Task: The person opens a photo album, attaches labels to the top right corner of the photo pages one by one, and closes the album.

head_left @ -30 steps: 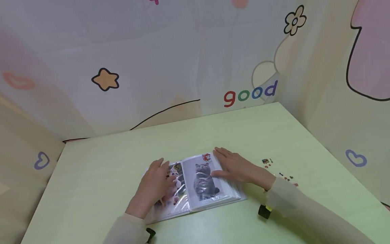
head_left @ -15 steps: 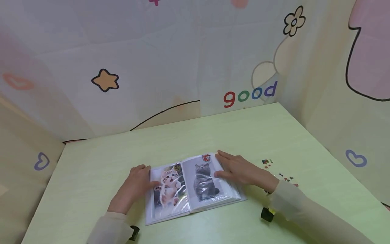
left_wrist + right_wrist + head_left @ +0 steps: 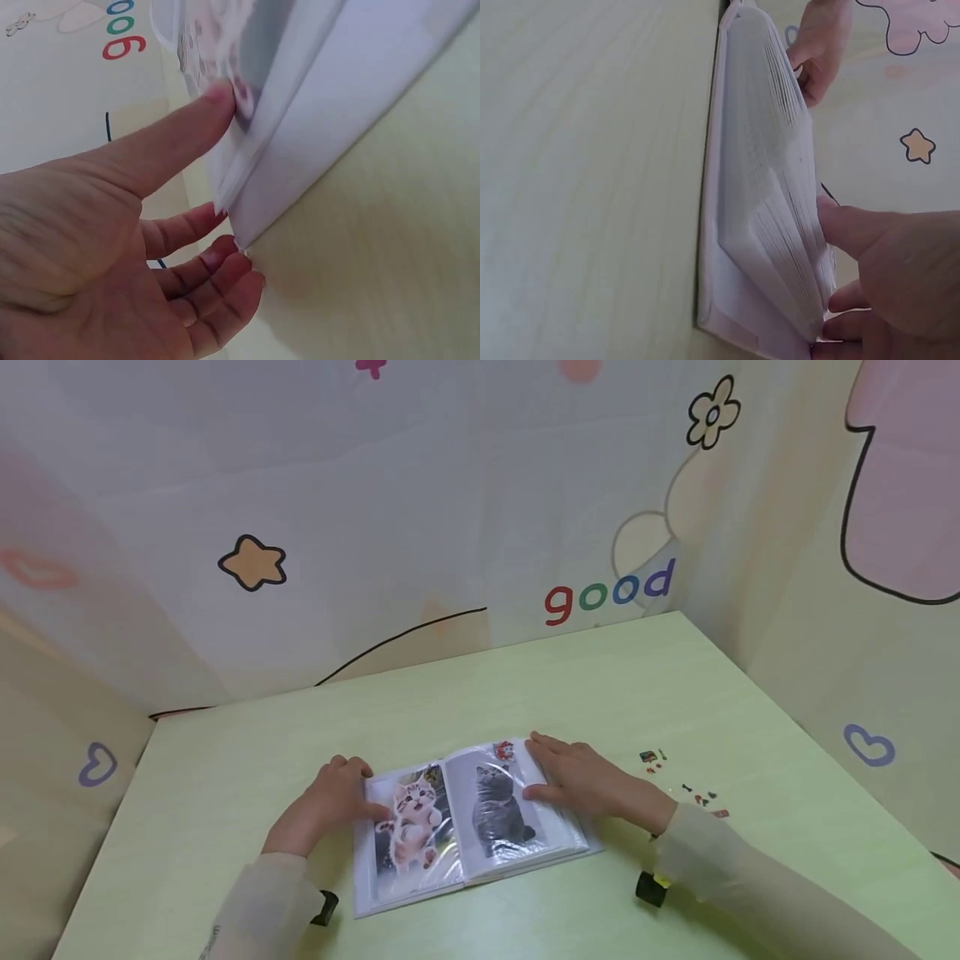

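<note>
A white photo album (image 3: 365, 893) lies open on the table. Its left page shows a kitten picture (image 3: 412, 827), its right page a grey cat picture (image 3: 497, 818). A small red-and-white sticker (image 3: 504, 750) sits above the grey cat. My left hand (image 3: 326, 802) grips the album's far left corner, thumb on the page and fingers bent at the edge, as the left wrist view shows. My right hand (image 3: 588, 781) holds the far right side, thumb across the page. In the right wrist view its fingertips meet the edge of the thick page stack (image 3: 769, 187).
Small colourful pieces (image 3: 651, 760) lie scattered on the pale green table (image 3: 247, 760), right of the album. Beyond stands a backdrop (image 3: 420, 510) printed with a star, a flower and "good". Black wrist-worn parts (image 3: 651, 889) hang below both sleeves.
My left hand has moved left off the kitten picture to the album's left edge, uncovering the picture. The right hand stays at the right side with little change.
</note>
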{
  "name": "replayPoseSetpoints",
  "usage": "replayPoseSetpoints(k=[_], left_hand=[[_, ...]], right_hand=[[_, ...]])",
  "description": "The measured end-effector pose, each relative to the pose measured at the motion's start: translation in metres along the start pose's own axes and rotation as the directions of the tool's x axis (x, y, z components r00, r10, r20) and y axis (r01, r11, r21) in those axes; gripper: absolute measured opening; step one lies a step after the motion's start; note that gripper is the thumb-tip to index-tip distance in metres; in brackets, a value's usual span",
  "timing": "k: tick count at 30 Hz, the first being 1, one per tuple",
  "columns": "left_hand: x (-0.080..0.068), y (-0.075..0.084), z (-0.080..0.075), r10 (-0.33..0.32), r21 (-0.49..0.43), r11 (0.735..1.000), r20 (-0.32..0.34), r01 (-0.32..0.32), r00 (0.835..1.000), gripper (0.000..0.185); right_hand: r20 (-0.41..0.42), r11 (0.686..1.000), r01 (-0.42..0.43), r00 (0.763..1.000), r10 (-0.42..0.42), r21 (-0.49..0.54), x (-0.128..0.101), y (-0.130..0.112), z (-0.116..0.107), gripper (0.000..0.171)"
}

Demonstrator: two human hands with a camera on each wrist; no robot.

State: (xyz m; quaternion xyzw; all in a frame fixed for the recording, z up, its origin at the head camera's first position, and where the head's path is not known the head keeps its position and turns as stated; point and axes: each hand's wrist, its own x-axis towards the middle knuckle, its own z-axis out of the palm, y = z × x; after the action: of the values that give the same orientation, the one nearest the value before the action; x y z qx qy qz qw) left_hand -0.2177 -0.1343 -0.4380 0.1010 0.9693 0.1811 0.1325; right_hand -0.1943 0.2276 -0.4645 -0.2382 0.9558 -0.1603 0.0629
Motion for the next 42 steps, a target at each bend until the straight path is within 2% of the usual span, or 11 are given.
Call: replayPoseSetpoints(k=[4,8,15,18,20,24,29,32,36,38,42], left_hand=[[0.008,-0.009,-0.006,0.000,-0.012,1.000,0.077,0.001,0.997,0.065],[0.014,-0.015,-0.010,0.005,0.016,1.000,0.146,-0.007,0.989,0.063],[0.017,-0.011,-0.019,-0.008,0.059,0.998,0.215,-0.005,0.977,0.060],[0.018,-0.016,-0.022,0.010,0.016,1.000,0.221,-0.014,0.975,0.060],[0.017,-0.018,-0.023,0.025,-0.031,0.999,0.206,-0.019,0.978,0.059],[0.009,-0.015,-0.029,-0.006,-0.165,0.986,0.157,0.033,0.988,0.059],[-0.005,0.001,-0.032,-0.078,-0.345,0.933,0.084,0.102,0.993,0.065],[-0.013,0.015,-0.032,-0.084,-0.400,0.913,0.011,0.081,0.996,0.070],[-0.022,0.037,-0.031,-0.062,-0.424,0.905,-0.079,0.023,0.995,0.075],[-0.024,0.048,-0.030,-0.053,-0.441,0.898,-0.109,0.000,0.993,0.077],[-0.028,0.066,-0.026,-0.041,-0.503,0.863,-0.142,-0.036,0.989,0.081]], right_hand=[[0.005,1.000,0.005,1.000,-0.005,-0.011,0.003,-0.007,0.002,0.080],[0.017,1.000,0.005,1.000,-0.005,-0.026,0.005,-0.012,0.003,0.080],[0.021,0.998,0.000,1.000,0.002,-0.059,0.007,-0.013,0.004,0.081],[0.021,0.998,0.003,1.000,-0.002,-0.059,0.006,-0.014,0.004,0.080],[0.022,0.998,0.004,1.000,-0.002,-0.059,0.005,-0.014,0.003,0.081],[0.020,0.998,0.003,1.000,-0.002,-0.063,0.005,-0.013,0.001,0.081],[0.011,0.999,-0.033,0.999,0.033,-0.023,0.004,-0.010,0.000,0.080],[-0.022,0.999,-0.041,0.999,0.041,0.017,0.001,-0.010,0.000,0.076],[-0.073,0.995,-0.013,0.997,0.020,0.100,-0.005,-0.011,-0.001,0.068],[-0.086,0.989,0.002,0.996,0.011,0.151,-0.008,-0.012,-0.003,0.066],[-0.093,0.974,0.009,0.996,0.012,0.227,-0.012,-0.014,-0.007,0.064]])
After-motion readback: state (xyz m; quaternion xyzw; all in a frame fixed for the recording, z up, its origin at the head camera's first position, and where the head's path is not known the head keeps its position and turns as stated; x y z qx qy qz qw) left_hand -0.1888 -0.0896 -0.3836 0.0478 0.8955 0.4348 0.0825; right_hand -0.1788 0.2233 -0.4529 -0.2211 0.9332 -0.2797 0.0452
